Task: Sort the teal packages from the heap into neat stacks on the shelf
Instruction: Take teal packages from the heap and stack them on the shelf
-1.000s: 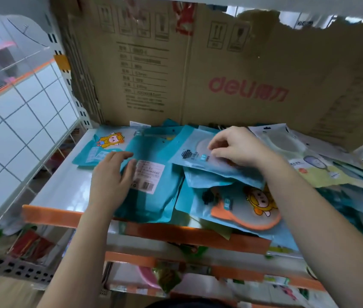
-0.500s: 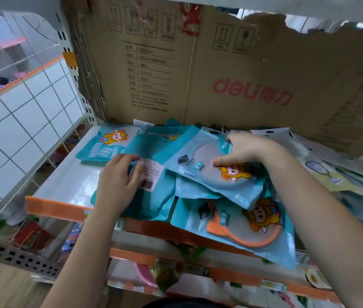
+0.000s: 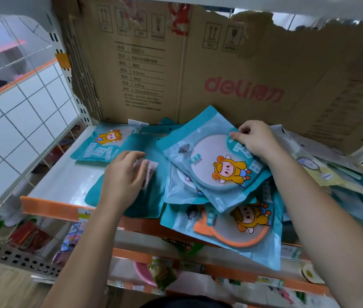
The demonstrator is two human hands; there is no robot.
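While the right hand pinches the top teal package by its upper-right edge at frame centre, long axis tilted on the heap, the left hand rests open, flat on the left stack, the nearer drop spot on the shelf.

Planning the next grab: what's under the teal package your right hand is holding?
Under the held package, gripped by the right hand, lie a white-rimmed mirror package and an orange-handled mirror package overhanging the shelf edge. Anything deeper is covered.

At your twelve o'clock the cardboard box reads "deli" in red, with "0.5mm" in its printed table and arrow-and-glass handling symbols above.
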